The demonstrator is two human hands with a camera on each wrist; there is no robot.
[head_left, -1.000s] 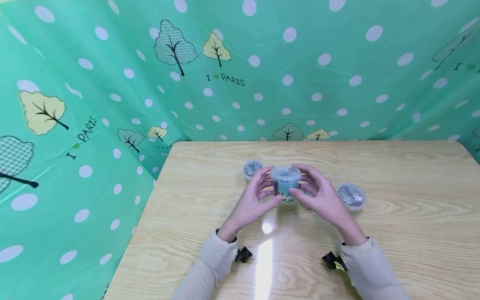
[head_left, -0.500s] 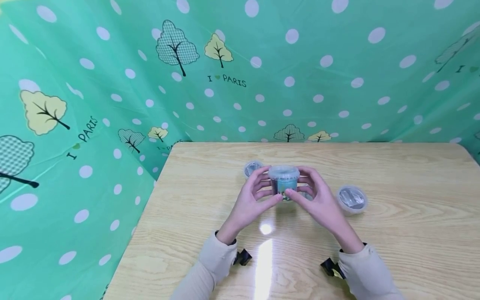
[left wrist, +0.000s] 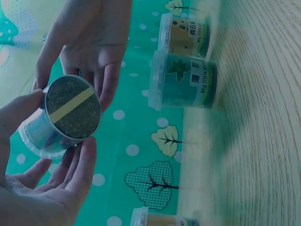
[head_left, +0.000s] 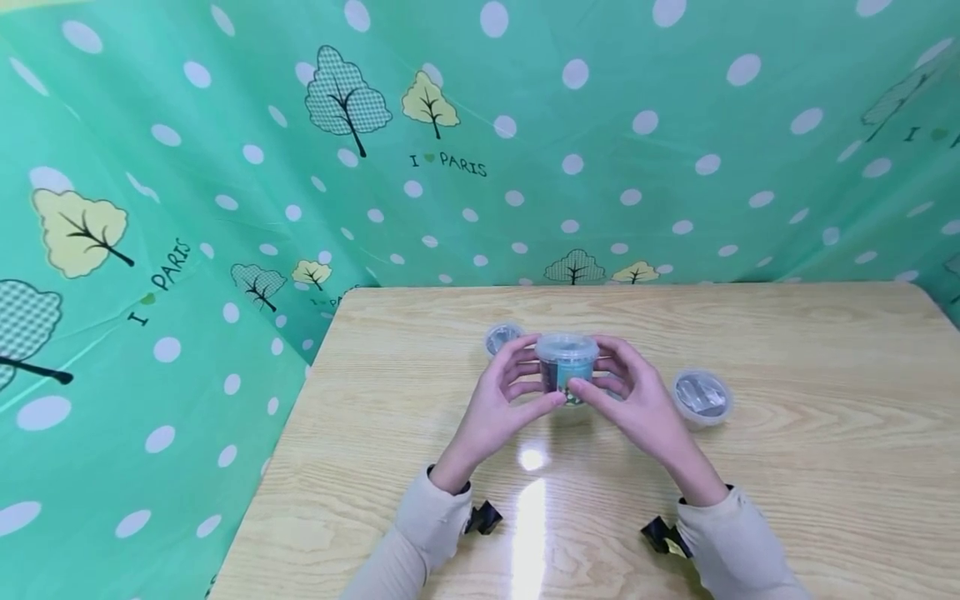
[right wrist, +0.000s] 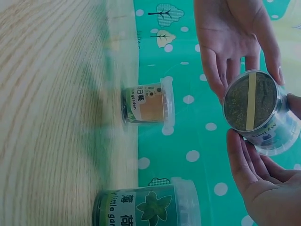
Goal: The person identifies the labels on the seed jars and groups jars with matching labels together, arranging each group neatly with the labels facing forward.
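Your left hand and right hand hold the small clear lidded plastic tub by fingertips mid-frame; light grip, it may slip onto the wooden table.

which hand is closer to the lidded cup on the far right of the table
Right. The right hand, which grips the raised cup at the centre, is just left of the lidded cup, with bare table between them. The left hand is beyond the raised cup, farther away.

head: bright, even | glare on table | wrist views: dim, blurry wood | edges warped
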